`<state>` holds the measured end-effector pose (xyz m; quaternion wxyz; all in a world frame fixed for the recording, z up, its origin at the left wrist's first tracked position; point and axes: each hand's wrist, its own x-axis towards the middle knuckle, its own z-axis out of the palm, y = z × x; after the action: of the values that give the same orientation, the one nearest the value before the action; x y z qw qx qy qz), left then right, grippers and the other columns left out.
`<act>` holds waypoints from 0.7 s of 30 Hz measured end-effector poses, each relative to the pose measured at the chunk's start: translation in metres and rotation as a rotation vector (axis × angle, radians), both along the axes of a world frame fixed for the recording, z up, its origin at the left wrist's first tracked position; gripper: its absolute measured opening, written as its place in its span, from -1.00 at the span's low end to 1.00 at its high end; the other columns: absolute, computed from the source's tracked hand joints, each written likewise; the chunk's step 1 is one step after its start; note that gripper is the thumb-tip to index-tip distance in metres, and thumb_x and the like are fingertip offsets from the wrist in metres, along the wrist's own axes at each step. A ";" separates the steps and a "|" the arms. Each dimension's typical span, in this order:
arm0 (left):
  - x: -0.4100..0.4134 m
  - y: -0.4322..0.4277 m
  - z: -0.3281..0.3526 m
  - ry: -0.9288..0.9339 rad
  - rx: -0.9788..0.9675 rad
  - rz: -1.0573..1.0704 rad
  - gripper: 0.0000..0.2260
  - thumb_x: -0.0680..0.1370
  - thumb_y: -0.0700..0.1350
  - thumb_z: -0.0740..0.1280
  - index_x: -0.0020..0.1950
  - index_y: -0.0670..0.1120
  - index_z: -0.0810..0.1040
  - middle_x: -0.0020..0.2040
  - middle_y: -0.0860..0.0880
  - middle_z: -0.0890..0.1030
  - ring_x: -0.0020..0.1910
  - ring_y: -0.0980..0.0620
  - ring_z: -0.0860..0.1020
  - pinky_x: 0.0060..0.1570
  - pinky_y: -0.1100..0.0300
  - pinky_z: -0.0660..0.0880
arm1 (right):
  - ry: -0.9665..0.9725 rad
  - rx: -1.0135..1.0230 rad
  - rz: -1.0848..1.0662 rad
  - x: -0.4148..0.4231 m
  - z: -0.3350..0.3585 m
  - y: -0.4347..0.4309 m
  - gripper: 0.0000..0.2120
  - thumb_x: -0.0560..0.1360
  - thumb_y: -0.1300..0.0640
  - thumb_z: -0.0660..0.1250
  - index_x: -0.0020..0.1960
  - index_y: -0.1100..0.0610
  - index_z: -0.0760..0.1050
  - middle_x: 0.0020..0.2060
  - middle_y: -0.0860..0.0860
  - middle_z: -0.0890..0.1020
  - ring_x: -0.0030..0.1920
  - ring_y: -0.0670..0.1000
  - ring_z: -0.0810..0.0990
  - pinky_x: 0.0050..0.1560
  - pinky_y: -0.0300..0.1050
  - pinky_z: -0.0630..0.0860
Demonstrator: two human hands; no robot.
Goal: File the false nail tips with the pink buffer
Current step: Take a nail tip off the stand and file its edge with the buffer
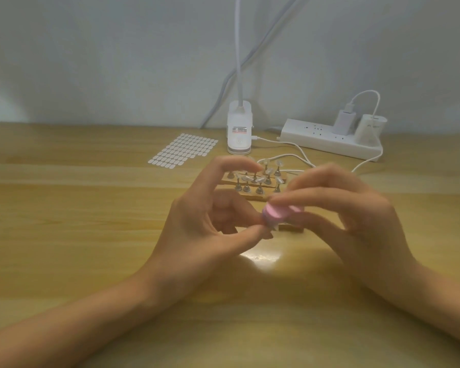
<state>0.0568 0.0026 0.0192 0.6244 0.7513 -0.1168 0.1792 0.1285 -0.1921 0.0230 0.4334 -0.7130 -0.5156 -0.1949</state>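
The pink buffer [279,212], just in front of the wooden stand [251,197] of false nail tips [260,179], is gripped by the right hand [356,216], the left hand [197,221] pinches what seems a single tip [272,227] beneath, so short, light strokes should serve best.

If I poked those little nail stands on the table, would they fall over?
Probably quite easily. Each nail stand is narrow with a wider nail tip on top, so it looks tippy. They stand on wooden strips, which might hold them; I cannot tell how. The tips look thin, so likely very light.
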 end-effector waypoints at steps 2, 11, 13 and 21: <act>-0.001 -0.001 0.001 0.000 -0.008 0.003 -0.52 0.40 -0.08 0.54 0.26 0.15 0.47 -0.26 -0.03 0.70 -0.21 -0.04 0.73 -0.28 -0.05 0.59 | 0.003 -0.002 0.011 0.000 0.000 0.000 -0.79 0.52 0.13 0.45 0.15 0.03 0.62 -0.02 0.00 0.61 0.02 0.00 0.63 0.04 -0.04 0.56; -0.001 -0.003 0.002 0.029 -0.019 0.003 -0.50 0.38 -0.05 0.57 0.26 0.16 0.47 -0.27 -0.04 0.69 -0.27 0.01 0.70 -0.26 -0.21 0.59 | -0.047 -0.040 0.022 -0.004 -0.001 0.002 -0.80 0.52 0.14 0.46 0.13 -0.01 0.62 -0.06 0.01 0.58 0.00 -0.05 0.61 0.03 -0.16 0.53; 0.000 -0.002 0.001 0.038 -0.029 0.007 -0.50 0.38 -0.05 0.56 0.25 0.15 0.48 -0.26 -0.06 0.70 -0.23 -0.03 0.72 -0.20 -0.29 0.60 | -0.035 -0.022 -0.012 -0.002 0.001 0.001 -0.81 0.52 0.12 0.43 0.13 -0.01 0.61 -0.10 0.04 0.58 -0.05 -0.03 0.60 -0.01 -0.11 0.54; 0.000 -0.002 0.001 0.048 -0.033 0.015 -0.50 0.35 -0.05 0.55 0.23 0.16 0.48 -0.27 -0.05 0.71 -0.22 -0.04 0.73 -0.18 -0.27 0.60 | -0.011 -0.010 -0.038 -0.003 0.001 0.001 -0.79 0.50 0.11 0.47 0.12 -0.01 0.61 -0.13 0.03 0.54 -0.08 -0.04 0.59 -0.01 -0.12 0.54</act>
<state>0.0570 0.0011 0.0207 0.6379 0.7458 -0.0934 0.1678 0.1260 -0.1910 0.0243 0.4229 -0.7237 -0.5055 -0.2045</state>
